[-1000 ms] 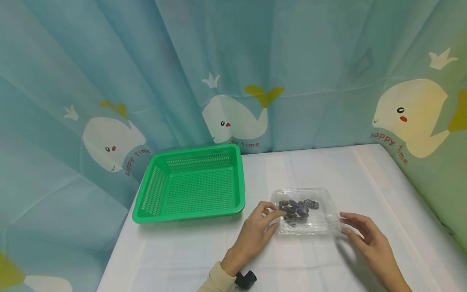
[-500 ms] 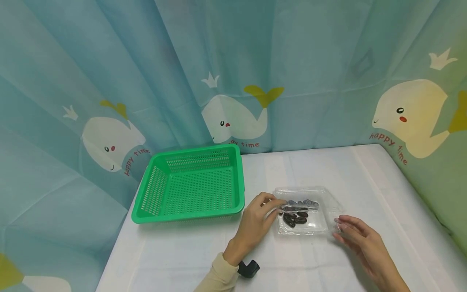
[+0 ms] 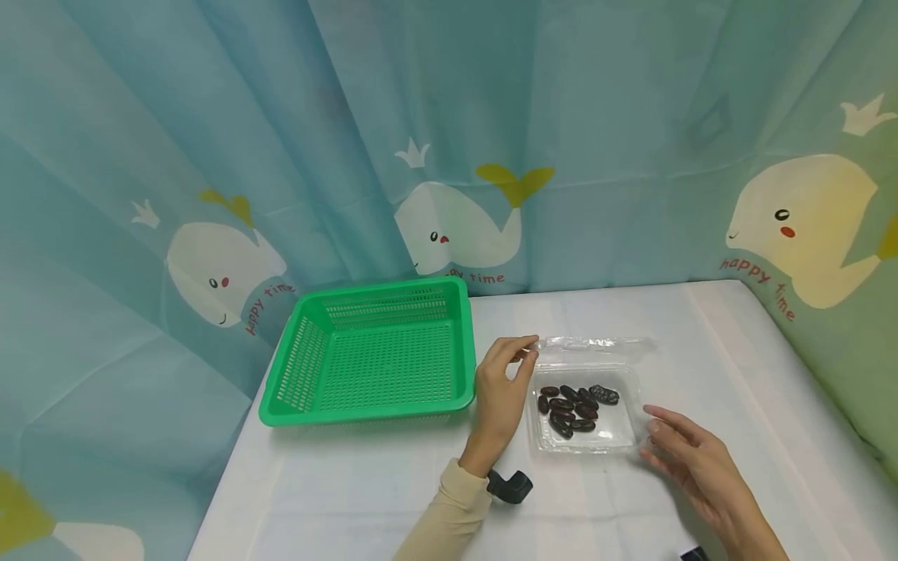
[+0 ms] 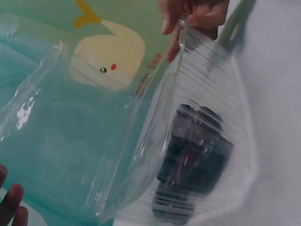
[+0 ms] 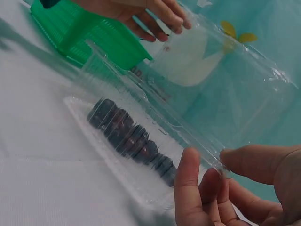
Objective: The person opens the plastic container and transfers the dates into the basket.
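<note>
One box (image 3: 612, 430), lower right of frame: probably light, flexible; best held by its rim (image 3: 582, 366). Left hand (image 3: 502, 396) pinches the raised lid (image 3: 592, 344); right hand (image 3: 694, 461) pinches the rim.

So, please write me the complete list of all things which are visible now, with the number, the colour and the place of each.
Basket: one, green, left part of the table
Table: one, white covering, in front of the curtain
Curtain: blue-green, behind and beside the table; whale prints and red lettering on it
Plastic box: one, clear, on the table between the hands
Lid: one, clear, raised at the box's far side
Date-like fruits: about a dozen, some overlapping, dark brown, inside the box
Black wrist pieces: two, one by each wrist
Sleeve: one, beige, left arm
Left hand: one, pinching the lid's left end
Right hand: one, holding the box's right edge
</note>
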A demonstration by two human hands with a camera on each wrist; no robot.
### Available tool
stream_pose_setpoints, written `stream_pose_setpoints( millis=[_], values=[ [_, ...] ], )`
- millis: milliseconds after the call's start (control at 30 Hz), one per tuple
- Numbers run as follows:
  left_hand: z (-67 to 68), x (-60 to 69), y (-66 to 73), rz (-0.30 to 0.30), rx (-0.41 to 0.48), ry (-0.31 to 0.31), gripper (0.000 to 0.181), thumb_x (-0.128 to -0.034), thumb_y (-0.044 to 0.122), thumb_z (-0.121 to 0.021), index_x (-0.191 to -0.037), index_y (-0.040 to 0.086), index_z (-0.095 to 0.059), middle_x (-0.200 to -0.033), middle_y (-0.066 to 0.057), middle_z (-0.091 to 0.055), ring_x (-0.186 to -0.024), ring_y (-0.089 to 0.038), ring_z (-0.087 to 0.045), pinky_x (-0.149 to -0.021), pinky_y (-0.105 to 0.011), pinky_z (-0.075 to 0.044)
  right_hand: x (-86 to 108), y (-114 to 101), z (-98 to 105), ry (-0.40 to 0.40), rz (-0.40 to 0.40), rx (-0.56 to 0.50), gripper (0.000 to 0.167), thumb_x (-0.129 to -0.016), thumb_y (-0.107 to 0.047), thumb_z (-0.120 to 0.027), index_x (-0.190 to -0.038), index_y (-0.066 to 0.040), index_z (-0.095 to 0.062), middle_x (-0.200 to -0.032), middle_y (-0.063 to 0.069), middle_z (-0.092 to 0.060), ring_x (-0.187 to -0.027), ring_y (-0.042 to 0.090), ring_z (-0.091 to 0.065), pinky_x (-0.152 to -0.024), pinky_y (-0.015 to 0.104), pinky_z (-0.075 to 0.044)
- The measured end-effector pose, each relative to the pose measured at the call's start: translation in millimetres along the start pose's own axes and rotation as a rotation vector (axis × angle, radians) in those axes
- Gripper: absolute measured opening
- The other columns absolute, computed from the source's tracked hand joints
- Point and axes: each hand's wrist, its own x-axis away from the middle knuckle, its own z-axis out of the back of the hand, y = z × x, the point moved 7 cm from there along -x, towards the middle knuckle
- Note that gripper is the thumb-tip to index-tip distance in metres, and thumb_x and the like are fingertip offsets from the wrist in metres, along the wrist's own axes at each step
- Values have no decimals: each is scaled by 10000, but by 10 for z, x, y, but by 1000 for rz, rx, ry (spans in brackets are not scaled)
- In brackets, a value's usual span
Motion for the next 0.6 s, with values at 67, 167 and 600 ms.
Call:
stream_pose_setpoints(
  millis=[67,167,600],
  values=[
    [-33,-32,-46,38,32,14,243,-1040,199,-660,-1274,164,-715,-1191,9,-706,-1095,-123,-690,-954,-318,-591,-16,-14,-18,-3,11,-11,335,-1054,-37,-583,-1133,-307,-765,-1065,-70,-679,-947,66,-717,-845,279,-636],
    [-90,-78,-119,76,67,23,273,-1036,178,-662,-1307,166,-699,-1232,-7,-701,-1160,-155,-677,-973,-407,-585,-42,-23,-28,11,16,-9,337,-1050,-40,-593,-1126,-315,-772,-1034,-82,-680,-934,54,-717,-841,274,-635],
    [-329,-158,-601,269,253,128,290,-1003,44,-665,-1283,92,-727,-1238,-94,-733,-1092,-259,-716,-877,-272,-622,-178,-51,-29,81,-43,42,263,-1033,-134,-661,-1151,-352,-748,-1074,-129,-580,-977,8,-636,-884,259,-623]
  ],
)
